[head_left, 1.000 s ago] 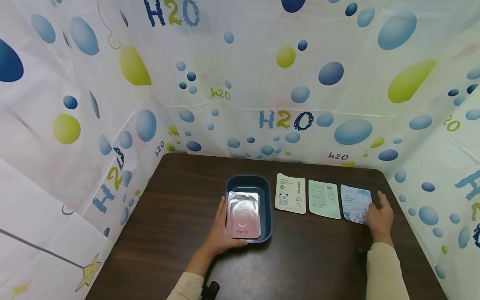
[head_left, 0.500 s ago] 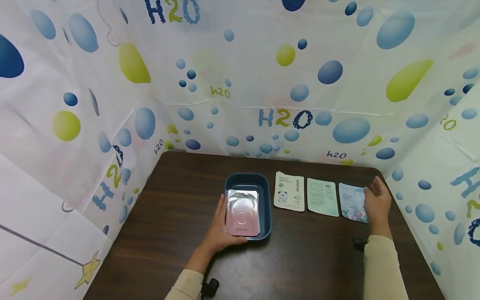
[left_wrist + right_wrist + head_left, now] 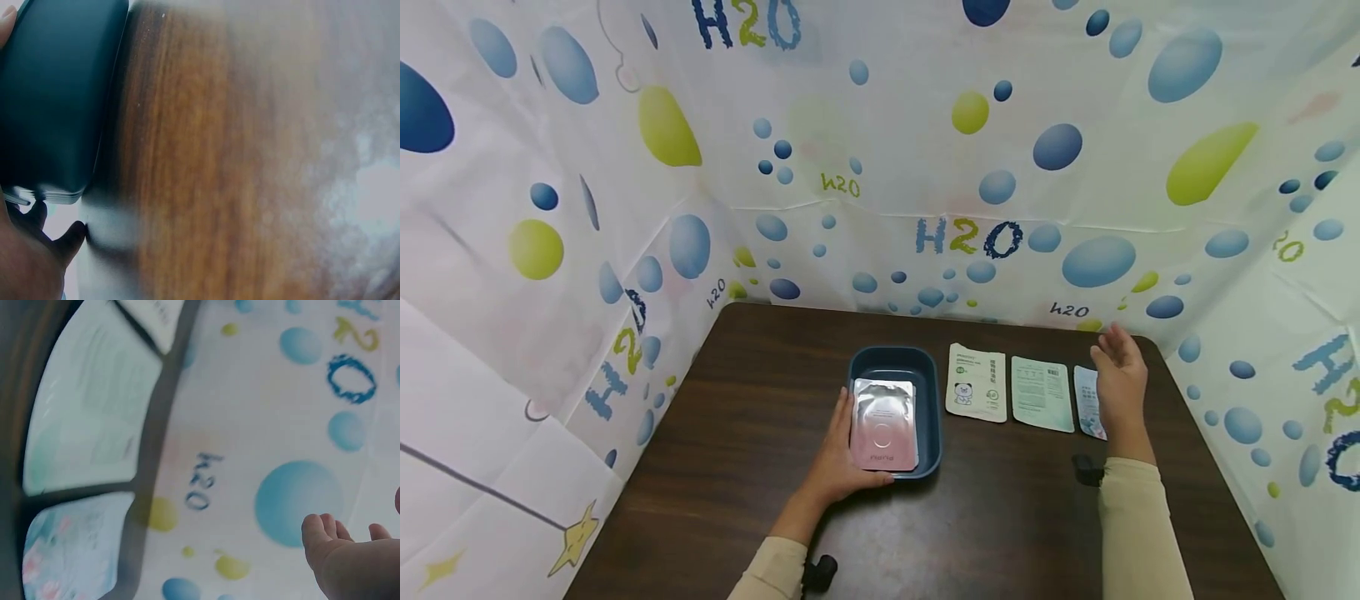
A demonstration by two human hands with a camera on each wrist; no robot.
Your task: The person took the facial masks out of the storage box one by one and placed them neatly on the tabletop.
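Observation:
A dark blue rectangular tray [image 3: 931,417] sits on the table, its outer wall large in the left wrist view. Inside lies a silver-and-pink face mask packet [image 3: 883,442], a pale edge of something showing beneath it. My left hand [image 3: 838,458] holds the tray's near left corner, fingers along the left side and thumb on the front. My right hand [image 3: 1123,387] is raised with relaxed fingers and holds nothing. From the head it partly covers a blue floral packet [image 3: 1087,400]. Beside that are a mint-green packet [image 3: 1042,394] and a cream packet with a bear picture [image 3: 976,383].
The dark wooden table [image 3: 760,383] carries the three packets in a row right of the tray. A white curtain [image 3: 880,167] printed with blue and green dots rises behind it and on both sides. Dark wrist devices [image 3: 820,575] sit at both sleeves.
My right hand has come away from the blue packet, lifting and moving left, and now covers more of it from the head. The left hand and tray stay put.

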